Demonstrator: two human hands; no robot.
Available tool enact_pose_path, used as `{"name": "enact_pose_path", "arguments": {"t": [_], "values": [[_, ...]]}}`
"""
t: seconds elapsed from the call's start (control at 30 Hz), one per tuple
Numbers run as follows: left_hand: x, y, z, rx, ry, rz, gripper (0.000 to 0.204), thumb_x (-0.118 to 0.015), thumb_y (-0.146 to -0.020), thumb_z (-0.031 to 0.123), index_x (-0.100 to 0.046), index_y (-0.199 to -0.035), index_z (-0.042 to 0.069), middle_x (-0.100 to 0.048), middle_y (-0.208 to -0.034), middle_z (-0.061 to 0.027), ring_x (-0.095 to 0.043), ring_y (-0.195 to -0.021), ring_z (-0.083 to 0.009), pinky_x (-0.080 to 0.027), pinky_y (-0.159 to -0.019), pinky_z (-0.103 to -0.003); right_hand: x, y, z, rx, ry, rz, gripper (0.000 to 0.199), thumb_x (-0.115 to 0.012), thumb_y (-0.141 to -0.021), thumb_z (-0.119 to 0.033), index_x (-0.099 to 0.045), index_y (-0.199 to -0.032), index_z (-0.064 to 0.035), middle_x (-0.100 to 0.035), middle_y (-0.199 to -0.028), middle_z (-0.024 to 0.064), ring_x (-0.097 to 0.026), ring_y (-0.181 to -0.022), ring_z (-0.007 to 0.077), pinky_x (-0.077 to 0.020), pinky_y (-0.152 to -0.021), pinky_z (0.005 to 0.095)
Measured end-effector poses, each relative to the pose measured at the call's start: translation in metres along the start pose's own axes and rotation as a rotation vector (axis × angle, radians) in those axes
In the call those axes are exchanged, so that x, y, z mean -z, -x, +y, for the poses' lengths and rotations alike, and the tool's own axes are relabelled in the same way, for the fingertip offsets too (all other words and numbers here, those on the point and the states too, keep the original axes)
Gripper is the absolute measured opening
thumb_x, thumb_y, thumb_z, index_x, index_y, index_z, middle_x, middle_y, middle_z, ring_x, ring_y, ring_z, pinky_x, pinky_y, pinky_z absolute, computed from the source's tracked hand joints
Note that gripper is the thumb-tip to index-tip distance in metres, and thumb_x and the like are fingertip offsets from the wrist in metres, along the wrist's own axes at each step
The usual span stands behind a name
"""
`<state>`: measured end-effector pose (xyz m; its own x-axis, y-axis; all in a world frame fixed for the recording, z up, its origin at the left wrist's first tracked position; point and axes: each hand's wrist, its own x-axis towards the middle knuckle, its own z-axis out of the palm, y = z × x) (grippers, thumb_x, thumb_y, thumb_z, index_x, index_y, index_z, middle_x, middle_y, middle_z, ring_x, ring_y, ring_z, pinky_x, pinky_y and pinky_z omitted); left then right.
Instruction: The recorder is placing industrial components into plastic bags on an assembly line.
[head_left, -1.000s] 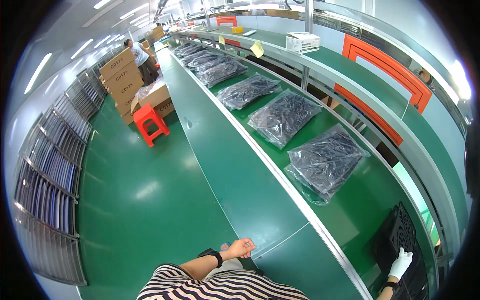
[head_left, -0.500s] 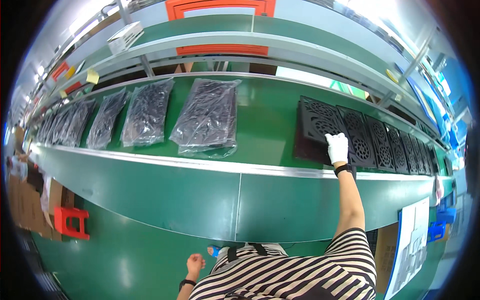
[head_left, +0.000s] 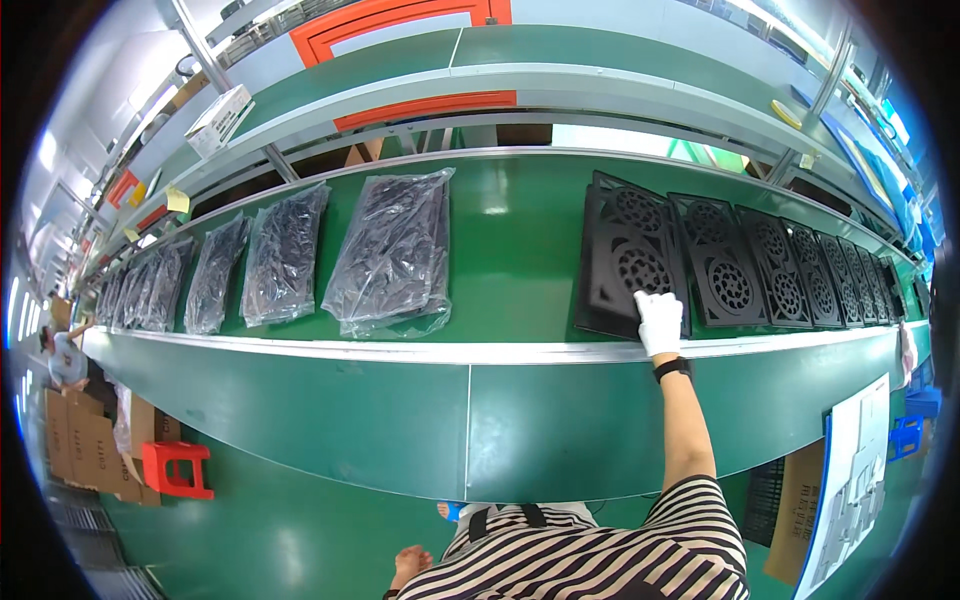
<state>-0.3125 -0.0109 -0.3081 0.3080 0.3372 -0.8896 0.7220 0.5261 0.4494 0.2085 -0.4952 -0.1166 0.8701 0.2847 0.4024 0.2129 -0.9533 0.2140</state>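
Fingers: gloved right hand (head_left: 658,320) presses flat, ungripping, on black panel (head_left: 630,258), likely steadying it.
Place: conveyor belt's (head_left: 510,250) near edge.
Left hand (head_left: 408,566): hangs loosely open, empty.

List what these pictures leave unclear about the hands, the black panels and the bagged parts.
- Right hand: head view; the white glove hides whether its fingers grip the nearest black panel or only press on it.
- Left hand: at the lower edge, partly cut off, small.
- Far black panels: squeezed by the fisheye rim, count unclear.
- Bagged parts: glare on the plastic blurs their shapes.
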Motion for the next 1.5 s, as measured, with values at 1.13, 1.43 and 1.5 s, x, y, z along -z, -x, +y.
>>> {"name": "enact_pose_path", "arguments": {"t": [1.13,1.43,1.5], "values": [[0.015,0.013,-0.005,-0.031,0.06,0.19,0.022,-0.052,-0.086,0.028,-0.063,-0.08,0.01,-0.065,-0.068,-0.0038,-0.061,-0.056,-0.0132,-0.052,-0.051,-0.028,0.274,0.05,-0.406,-0.487,-2.045,-0.915,0.031,-0.06,-0.086,-0.016,-0.06,-0.111,0.002,-0.065,-0.099,0.0088,-0.062,-0.087,0.0202,-0.0488,-0.08,0.0317],[0.022,0.076,-0.137,0.239,0.369,0.442,0.019,-0.055,-0.081,0.016,-0.066,-0.087,0.002,-0.068,-0.077,-0.0106,-0.067,-0.066,-0.0189,-0.056,-0.057,-0.032,0.285,0.012,-0.433,0.0,-1.809,-0.925,0.024,-0.058,-0.085,-0.015,-0.066,-0.098,0.0043,-0.064,-0.093,0.0079,-0.058,-0.082,0.0172,-0.0455,-0.077,0.0308],[0.022,0.096,-0.15,0.278,0.509,0.583,0.018,-0.055,-0.079,0.014,-0.067,-0.08,0.002,-0.068,-0.075,-0.0109,-0.067,-0.066,-0.0194,-0.056,-0.055,-0.033,0.226,-0.007,-0.422,0.08,-1.709,-0.782,0.029,-0.056,-0.085,-0.019,-0.065,-0.099,0.004,-0.063,-0.098,0.0106,-0.057,-0.087,0.0204,-0.0447,-0.08,0.0335]]}}
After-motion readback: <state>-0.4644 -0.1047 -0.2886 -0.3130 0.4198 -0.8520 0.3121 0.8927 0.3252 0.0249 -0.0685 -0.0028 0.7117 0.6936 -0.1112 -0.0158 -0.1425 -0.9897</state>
